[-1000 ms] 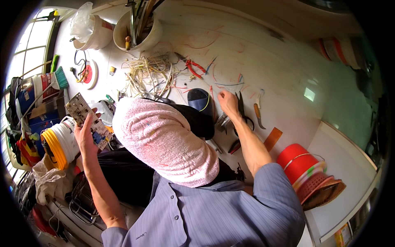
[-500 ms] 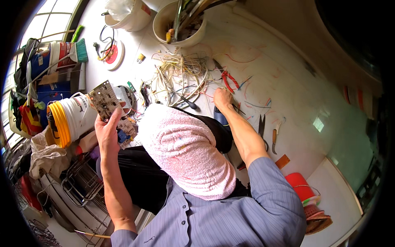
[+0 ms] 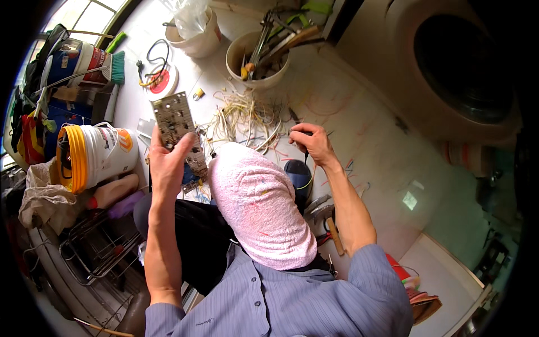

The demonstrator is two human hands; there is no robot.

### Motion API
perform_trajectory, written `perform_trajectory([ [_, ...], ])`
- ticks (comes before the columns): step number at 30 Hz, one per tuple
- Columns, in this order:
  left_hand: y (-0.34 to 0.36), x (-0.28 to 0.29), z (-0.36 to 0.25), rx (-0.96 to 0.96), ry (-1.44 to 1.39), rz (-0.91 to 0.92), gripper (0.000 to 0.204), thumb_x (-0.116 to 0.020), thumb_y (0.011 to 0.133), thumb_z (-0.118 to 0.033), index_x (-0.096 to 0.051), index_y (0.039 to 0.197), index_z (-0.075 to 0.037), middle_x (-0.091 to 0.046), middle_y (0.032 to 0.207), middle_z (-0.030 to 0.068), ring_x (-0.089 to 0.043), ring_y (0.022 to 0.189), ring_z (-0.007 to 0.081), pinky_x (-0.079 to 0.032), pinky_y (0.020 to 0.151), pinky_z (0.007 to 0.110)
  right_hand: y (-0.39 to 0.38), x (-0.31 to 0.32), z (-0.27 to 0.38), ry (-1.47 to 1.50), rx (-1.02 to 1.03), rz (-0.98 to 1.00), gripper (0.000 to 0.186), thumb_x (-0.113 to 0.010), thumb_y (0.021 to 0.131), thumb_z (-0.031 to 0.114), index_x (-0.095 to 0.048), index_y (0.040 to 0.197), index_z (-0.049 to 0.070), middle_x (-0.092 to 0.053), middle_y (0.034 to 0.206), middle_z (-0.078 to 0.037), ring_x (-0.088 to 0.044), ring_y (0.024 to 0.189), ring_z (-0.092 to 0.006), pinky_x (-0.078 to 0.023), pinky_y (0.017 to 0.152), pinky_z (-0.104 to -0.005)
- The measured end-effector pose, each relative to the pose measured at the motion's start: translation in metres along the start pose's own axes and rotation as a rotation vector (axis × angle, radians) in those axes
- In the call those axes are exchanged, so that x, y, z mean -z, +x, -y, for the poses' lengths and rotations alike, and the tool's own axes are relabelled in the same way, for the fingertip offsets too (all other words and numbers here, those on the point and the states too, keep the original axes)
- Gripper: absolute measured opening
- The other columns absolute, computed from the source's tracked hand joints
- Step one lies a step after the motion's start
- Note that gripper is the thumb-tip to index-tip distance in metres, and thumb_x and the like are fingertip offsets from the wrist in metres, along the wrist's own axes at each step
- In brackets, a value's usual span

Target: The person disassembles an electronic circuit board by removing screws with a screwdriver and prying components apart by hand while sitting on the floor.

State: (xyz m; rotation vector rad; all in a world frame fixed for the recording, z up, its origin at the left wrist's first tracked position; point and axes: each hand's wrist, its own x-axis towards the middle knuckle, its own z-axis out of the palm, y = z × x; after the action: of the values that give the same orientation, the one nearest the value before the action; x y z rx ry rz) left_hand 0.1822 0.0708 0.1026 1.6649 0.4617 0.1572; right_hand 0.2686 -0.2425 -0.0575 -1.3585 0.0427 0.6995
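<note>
My left hand [image 3: 168, 163] grips a circuit board [image 3: 173, 117] upright by its lower part, thumb across its face. Below that hand shows another board part with a blue component [image 3: 191, 175], partly hidden. My right hand [image 3: 317, 145] is closed, fingertips pinched on a thin dark object [image 3: 291, 133] whose kind I cannot make out; a thin dark length hangs under the hand. A pink towel [image 3: 255, 208] covers my knee between both hands. Beyond it lies a tangled heap of pale wires [image 3: 244, 115]. The dark tip of a tool [image 3: 293, 115] shows beside the right hand.
Two white buckets stand at the back, one with tools [image 3: 258, 78], one with a plastic bag [image 3: 193, 39]. At left are a white bucket with a yellow rim [image 3: 106, 154] and a wire rack [image 3: 98, 247]. A wooden-handled tool [image 3: 335, 236] lies by my right thigh.
My right hand has lifted from the floor by my foot and now pinches a thin dark object. The board in my left hand has shifted right and stands more upright. The view has shifted.
</note>
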Motion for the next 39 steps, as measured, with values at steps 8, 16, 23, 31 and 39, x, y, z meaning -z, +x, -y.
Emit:
perform_trajectory([
  [8, -0.008, 0.0, -0.005, -0.42, 0.288, 0.123, 0.047, -0.067, 0.09, 0.004, -0.064, 0.134, -0.012, -0.058, 0.121, 0.0123, -0.061, 0.107, 0.0223, -0.052, 0.093, 0.033, -0.053, -0.063, 0.135, -0.291, 0.218, 0.098, 0.013, -0.072, 0.088, 0.01, -0.075, 0.097, 0.001, -0.07, 0.077, -0.001, -0.054, 0.059, -0.0031, -0.041, 0.049, -0.0216],
  [16, -0.03, 0.023, -0.022, -0.064, -0.275, 0.355, 0.025, -0.07, 0.095, -0.018, -0.072, 0.113, 0.0, -0.071, 0.095, 0.0022, -0.063, 0.084, 0.0069, -0.051, 0.077, 0.022, -0.058, -0.172, 0.198, -0.728, 0.42, 0.326, 0.017, -0.069, 0.089, 0.011, -0.073, 0.094, -0.004, -0.068, 0.077, -0.002, -0.06, 0.072, -0.0072, -0.048, 0.065, -0.0246],
  [23, -0.036, 0.044, -0.013, 0.134, -0.33, 0.324, 0.024, -0.071, 0.094, -0.017, -0.073, 0.112, -0.001, -0.072, 0.095, 0.0024, -0.065, 0.085, 0.007, -0.052, 0.077, 0.023, -0.039, -0.201, 0.189, -0.841, 0.314, 0.382, 0.022, -0.068, 0.084, 0.016, -0.073, 0.09, -0.004, -0.066, 0.068, -0.004, -0.058, 0.064, -0.0082, -0.047, 0.059, -0.0264],
  [31, -0.04, 0.053, 0.016, 0.345, -0.222, 0.378, 0.017, -0.073, 0.091, -0.02, -0.075, 0.101, -0.006, -0.07, 0.093, -0.0017, -0.06, 0.088, 0.0048, -0.046, 0.082, 0.023, -0.033, -0.203, 0.15, -0.597, -0.13, 0.404, 0.016, -0.069, 0.087, 0.016, -0.073, 0.085, 0.001, -0.066, 0.066, -0.002, -0.049, 0.05, -0.003, -0.035, 0.045, -0.021],
  [39, -0.045, 0.059, 0.039, 0.455, -0.307, 0.438, 0.015, -0.07, 0.093, -0.019, -0.073, 0.099, -0.006, -0.068, 0.094, -0.0021, -0.058, 0.09, 0.0055, -0.045, 0.085, 0.024, -0.025, -0.203, 0.139, -0.5, -0.323, 0.497, 0.018, -0.068, 0.085, 0.015, -0.073, 0.081, -0.001, -0.066, 0.066, -0.004, -0.047, 0.05, -0.0035, -0.033, 0.045, -0.023],
])
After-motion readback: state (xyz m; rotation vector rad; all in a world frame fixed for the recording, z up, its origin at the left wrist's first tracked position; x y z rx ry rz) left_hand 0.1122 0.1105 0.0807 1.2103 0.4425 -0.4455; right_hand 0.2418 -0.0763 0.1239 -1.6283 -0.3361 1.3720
